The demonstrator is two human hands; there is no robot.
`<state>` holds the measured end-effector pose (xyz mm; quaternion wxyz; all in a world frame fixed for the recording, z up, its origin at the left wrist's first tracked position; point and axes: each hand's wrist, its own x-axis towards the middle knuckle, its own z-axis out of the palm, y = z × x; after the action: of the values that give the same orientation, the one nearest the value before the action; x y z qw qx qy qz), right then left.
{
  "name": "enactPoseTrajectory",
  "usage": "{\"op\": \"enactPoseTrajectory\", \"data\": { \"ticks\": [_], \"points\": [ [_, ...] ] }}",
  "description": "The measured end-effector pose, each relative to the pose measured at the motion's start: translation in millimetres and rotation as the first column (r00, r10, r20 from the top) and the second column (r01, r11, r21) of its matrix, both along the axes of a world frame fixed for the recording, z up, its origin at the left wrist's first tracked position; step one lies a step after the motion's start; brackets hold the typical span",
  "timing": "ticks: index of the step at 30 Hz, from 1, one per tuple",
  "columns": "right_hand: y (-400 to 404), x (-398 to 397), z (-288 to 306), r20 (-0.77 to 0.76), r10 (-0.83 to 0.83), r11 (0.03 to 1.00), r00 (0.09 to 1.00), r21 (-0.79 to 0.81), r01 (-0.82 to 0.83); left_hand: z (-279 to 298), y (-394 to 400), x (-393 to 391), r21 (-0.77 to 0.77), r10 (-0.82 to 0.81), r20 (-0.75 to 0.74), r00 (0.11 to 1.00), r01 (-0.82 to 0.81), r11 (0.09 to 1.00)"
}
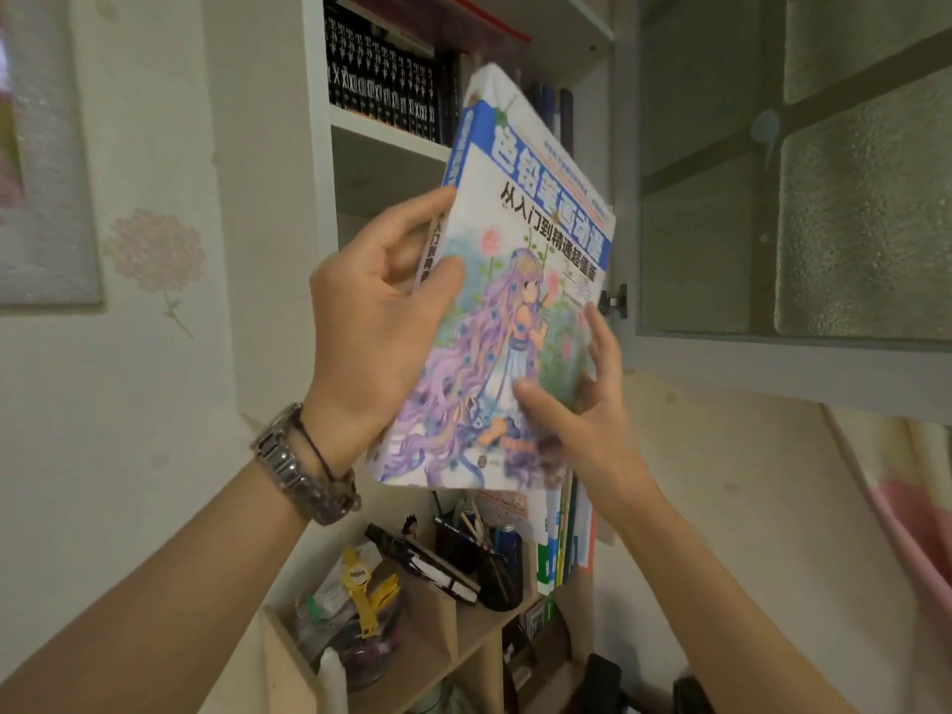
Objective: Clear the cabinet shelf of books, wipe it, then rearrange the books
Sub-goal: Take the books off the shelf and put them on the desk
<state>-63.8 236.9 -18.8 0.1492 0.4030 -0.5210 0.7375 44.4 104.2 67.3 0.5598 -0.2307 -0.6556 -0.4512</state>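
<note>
Holding the book [520, 301] between both hands, the person had it up in front of the open cabinet, so it wasn't resting on any shelf at that point. The left hand [381, 322] was curled round the spine side, thumb on the front cover and fingers wrapped behind. The right hand [582, 404] sat at the lower right corner of the cover, thumb pressed on the front, fingers spread loosely along the far edge; it looked more like steadying than a firm grip, hard to say though.

The book's long axis ran up and away, tilted, with the top corner leaning toward the middle shelf [391, 139], whose near-left stretch showed no books. Black volumes [381, 85] lined the shelf above. I'd guess the left hand does the steering here, since it was nearer that opening. Lower down, a wooden rack [463, 626] held pens and odds and ends.
</note>
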Motion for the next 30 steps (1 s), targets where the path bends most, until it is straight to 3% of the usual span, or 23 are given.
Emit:
{"op": "enactPoseTrajectory", "data": {
  "ticks": [8,12,16,23,30],
  "points": [
    [63.9,-1.0,-52.2,0.303,-0.044,0.997,0.952,-0.047,0.060,-73.9,17.3,-22.4,0.333,-0.275,0.273,0.922,0.177,0.926],
    [86.7,3.6,-105.3,0.462,-0.145,0.969,0.875,-0.112,0.220,-132.0,33.6,-40.2,0.326,-0.265,0.394,0.880,0.136,0.936],
    [110.3,16.4,-165.2,0.598,-0.243,0.941,0.764,-0.046,0.335,-192.0,52.0,-50.0,0.272,-0.262,0.541,0.799,0.128,0.954],
    [149.1,45.5,-271.7,0.841,-0.296,0.883,0.453,0.060,0.465,-308.0,82.0,-63.8,0.313,-0.368,0.766,0.528,0.194,0.930],
    [165.5,71.3,-367.7,0.886,-0.436,0.800,0.158,0.301,0.519,-425.1,95.8,-70.2,0.409,-0.461,0.860,0.220,0.243,0.880]
  ]
}}
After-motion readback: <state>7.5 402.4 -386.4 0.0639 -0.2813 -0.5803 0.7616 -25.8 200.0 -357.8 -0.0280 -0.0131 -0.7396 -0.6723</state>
